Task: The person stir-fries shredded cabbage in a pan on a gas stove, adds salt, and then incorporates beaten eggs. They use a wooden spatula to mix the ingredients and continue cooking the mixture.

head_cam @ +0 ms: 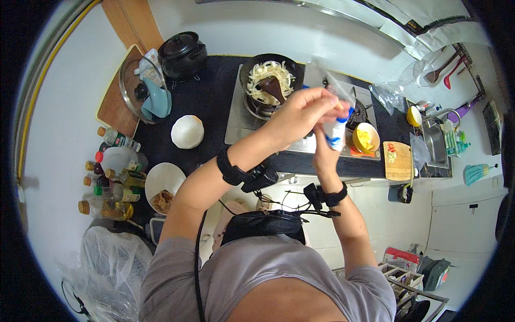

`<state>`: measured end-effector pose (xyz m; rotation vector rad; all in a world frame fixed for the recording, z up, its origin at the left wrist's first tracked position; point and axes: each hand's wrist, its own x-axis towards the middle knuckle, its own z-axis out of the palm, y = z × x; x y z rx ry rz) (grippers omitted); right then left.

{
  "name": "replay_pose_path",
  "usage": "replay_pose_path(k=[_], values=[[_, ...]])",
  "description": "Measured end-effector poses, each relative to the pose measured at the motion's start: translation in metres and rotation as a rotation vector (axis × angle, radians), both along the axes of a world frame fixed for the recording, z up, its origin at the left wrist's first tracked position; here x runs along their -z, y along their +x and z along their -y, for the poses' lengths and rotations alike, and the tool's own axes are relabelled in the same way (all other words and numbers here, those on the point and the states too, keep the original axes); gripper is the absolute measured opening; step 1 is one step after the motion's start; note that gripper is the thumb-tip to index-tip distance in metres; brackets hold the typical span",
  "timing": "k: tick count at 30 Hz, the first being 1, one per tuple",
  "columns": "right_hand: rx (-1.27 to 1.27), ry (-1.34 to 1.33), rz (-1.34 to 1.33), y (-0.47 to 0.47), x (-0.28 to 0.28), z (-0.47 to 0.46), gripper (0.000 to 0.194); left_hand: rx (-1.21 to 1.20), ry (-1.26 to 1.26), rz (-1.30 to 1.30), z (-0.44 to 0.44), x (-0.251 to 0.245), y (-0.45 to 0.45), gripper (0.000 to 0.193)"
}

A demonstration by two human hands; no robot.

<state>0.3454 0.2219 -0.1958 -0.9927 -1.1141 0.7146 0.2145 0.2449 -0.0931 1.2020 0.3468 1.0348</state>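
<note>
My right hand [326, 151] holds a white-and-blue plastic packet [334, 133] upright over the front of the stove. Blurred fingers of my left hand [314, 105] are bent at the packet's upper part; whether they pinch anything is unclear. Clear plastic film [328, 74] rises behind that hand. Left of both hands, a dark wok [297, 72] sits on the left burner with pale sliced onion [261, 74] in it. A brown spatula [273, 86] rests on the onion. A yellow bowl [372, 139] with yellow contents stands just right of the packet.
A cutting board [396, 171] with chopped red and pale bits lies near the sink [436, 149]. On the left are a white bowl [187, 132], a larger white bowl [161, 181] with brown food, several bottles [108, 209], a glass lid [124, 86] and a black pot [183, 60].
</note>
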Motion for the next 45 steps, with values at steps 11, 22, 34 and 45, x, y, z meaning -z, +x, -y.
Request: replay_pose_path(k=[11,22,34,45], values=[[0.147,-0.185,-0.478,0.082,-0.008,0.002,0.037,-0.500,1.095,-1.291,-0.048,0.129,0.000,0.026],[0.135,-0.231,-0.426,0.089,-0.004,0.005,0.039,-0.661,0.711,-0.983,-0.076,0.079,-0.097,0.026],[0.138,-0.355,-0.409,0.098,-0.009,-0.014,0.031,-0.340,0.707,-0.969,-0.054,0.056,-0.124,0.023],[-0.088,-0.280,0.060,0.091,-0.074,-0.092,0.030,-0.553,0.854,-1.110,-0.050,0.088,-0.130,0.033]])
